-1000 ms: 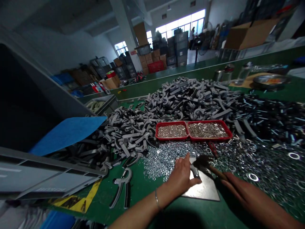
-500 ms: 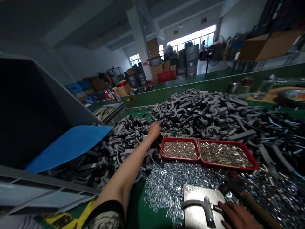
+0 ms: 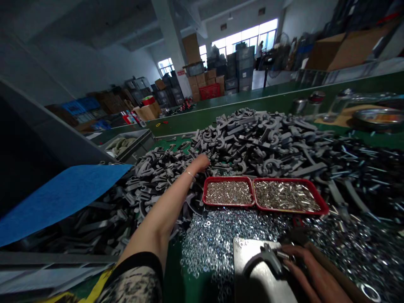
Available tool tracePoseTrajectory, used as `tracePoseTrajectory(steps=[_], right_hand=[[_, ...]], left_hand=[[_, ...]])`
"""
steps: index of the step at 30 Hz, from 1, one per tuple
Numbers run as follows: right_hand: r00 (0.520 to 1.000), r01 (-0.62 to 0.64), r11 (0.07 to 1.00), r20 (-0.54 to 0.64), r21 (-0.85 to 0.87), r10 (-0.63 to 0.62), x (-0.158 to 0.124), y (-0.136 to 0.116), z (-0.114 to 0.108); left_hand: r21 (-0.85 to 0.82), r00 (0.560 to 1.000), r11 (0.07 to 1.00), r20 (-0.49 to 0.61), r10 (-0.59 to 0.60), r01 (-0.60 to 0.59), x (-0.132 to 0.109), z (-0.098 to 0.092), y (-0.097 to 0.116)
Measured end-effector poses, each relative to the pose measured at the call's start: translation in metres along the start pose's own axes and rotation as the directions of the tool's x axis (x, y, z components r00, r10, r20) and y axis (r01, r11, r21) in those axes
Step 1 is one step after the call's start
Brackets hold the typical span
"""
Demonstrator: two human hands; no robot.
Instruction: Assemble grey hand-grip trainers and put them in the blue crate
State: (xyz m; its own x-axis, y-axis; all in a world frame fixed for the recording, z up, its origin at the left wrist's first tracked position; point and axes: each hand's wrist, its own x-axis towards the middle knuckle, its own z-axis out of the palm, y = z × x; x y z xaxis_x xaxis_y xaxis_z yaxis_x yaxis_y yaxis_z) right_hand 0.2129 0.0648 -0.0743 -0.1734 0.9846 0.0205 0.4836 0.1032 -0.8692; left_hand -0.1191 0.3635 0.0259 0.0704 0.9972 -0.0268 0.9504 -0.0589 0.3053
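My left hand [image 3: 201, 162] reaches into the heap of grey curved metal parts [image 3: 255, 130]. Its fingers are out of sight among them, so whether it grips one cannot be told. Low on the right, my right hand [image 3: 312, 267] has its fingers closed on the end of a grey curved part [image 3: 268, 259], where a small coiled or threaded piece shows. That part is over a flat metal plate [image 3: 243, 254]. Under my right hand and beside it runs a hammer's wooden handle [image 3: 331, 269], partly hidden.
Two red trays of small metal pins [image 3: 205, 191] [image 3: 322, 202] stand side by side ahead of the plate. Loose shiny nuts [image 3: 202, 240] spread around it. At left are a grey crate [image 3: 139, 147] and a blue sheet [image 3: 72, 189]. Jars [image 3: 337, 105] stand at far right.
My right hand has closed in on the curved part, which is now turned and shifted on the plate. My left hand has sunk further into the heap. The view has swung slightly right.
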Motion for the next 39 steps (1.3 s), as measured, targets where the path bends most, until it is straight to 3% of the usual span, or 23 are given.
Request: tracePoseTrajectory(steps=[4, 6, 7, 9, 10, 13, 15, 17, 18, 20, 22, 24, 31, 35, 39], right_hand=[[0.993, -0.117, 0.945, 0.048, 0.307, 0.108, -0.007, -0.030, 0.006], [0.983, -0.181, 0.831, 0.092, 0.526, 0.156, -0.011, -0.042, 0.013], [0.977, -0.211, 0.769, 0.107, 0.603, 0.184, -0.013, -0.048, 0.016], [0.961, -0.264, 0.668, 0.130, 0.696, 0.244, -0.019, -0.060, 0.022], [0.947, -0.304, 0.609, 0.164, 0.732, 0.276, -0.023, -0.065, 0.024], [0.891, -0.446, 0.444, 0.341, 0.777, 0.298, -0.037, -0.078, 0.030], [0.857, -0.516, 0.459, 0.438, 0.723, 0.273, -0.047, -0.083, 0.032], [0.861, -0.499, 0.613, 0.431, 0.612, 0.270, -0.055, -0.087, 0.033], [0.887, -0.441, 0.723, 0.379, 0.531, 0.263, -0.057, -0.088, 0.033], [0.962, -0.237, 0.918, 0.211, 0.317, 0.175, -0.061, -0.091, 0.033], [0.996, -0.025, 0.995, 0.089, 0.097, 0.016, -0.065, -0.093, 0.031], [0.993, 0.091, 0.995, 0.078, -0.046, -0.087, -0.069, -0.096, 0.030], [0.973, 0.206, 0.944, 0.159, -0.257, -0.168, -0.078, -0.100, 0.027], [0.966, 0.229, 0.948, 0.176, -0.219, -0.192, -0.080, -0.101, 0.027], [0.980, 0.191, 0.974, 0.073, -0.120, -0.184, -0.086, -0.104, 0.030]], left_hand=[[-0.360, 0.996, 0.932, -0.085, 0.002, -0.032, -0.096, -0.010, -0.008], [-0.783, 0.986, 0.603, -0.160, 0.039, -0.150, -0.159, -0.005, -0.007], [-0.878, 0.990, 0.457, -0.137, 0.039, -0.139, -0.191, 0.000, -0.005], [-0.968, 0.998, 0.243, -0.065, 0.014, -0.067, -0.248, 0.014, 0.004], [-0.983, 1.000, 0.181, -0.026, -0.004, -0.025, -0.272, 0.022, 0.010], [-0.986, 0.991, 0.103, 0.131, 0.017, 0.129, -0.325, 0.045, 0.036], [-0.973, 0.972, 0.098, 0.219, 0.086, 0.211, -0.348, 0.059, 0.055], [-0.961, 0.958, 0.121, 0.261, 0.120, 0.247, -0.363, 0.070, 0.072], [-0.956, 0.956, 0.142, 0.272, 0.114, 0.255, -0.368, 0.075, 0.080], [-0.946, 0.954, 0.180, 0.289, 0.083, 0.271, -0.376, 0.081, 0.091], [-0.940, 0.954, 0.198, 0.295, 0.058, 0.279, -0.380, 0.085, 0.098], [-0.940, 0.958, 0.208, 0.284, 0.044, 0.269, -0.383, 0.086, 0.101], [-0.917, 0.954, 0.317, 0.285, 0.098, 0.241, -0.389, 0.081, 0.108], [-0.903, 0.953, 0.375, 0.276, 0.127, 0.212, -0.392, 0.078, 0.116], [-0.890, 0.972, 0.440, 0.198, 0.127, 0.123, -0.395, 0.079, 0.117]])
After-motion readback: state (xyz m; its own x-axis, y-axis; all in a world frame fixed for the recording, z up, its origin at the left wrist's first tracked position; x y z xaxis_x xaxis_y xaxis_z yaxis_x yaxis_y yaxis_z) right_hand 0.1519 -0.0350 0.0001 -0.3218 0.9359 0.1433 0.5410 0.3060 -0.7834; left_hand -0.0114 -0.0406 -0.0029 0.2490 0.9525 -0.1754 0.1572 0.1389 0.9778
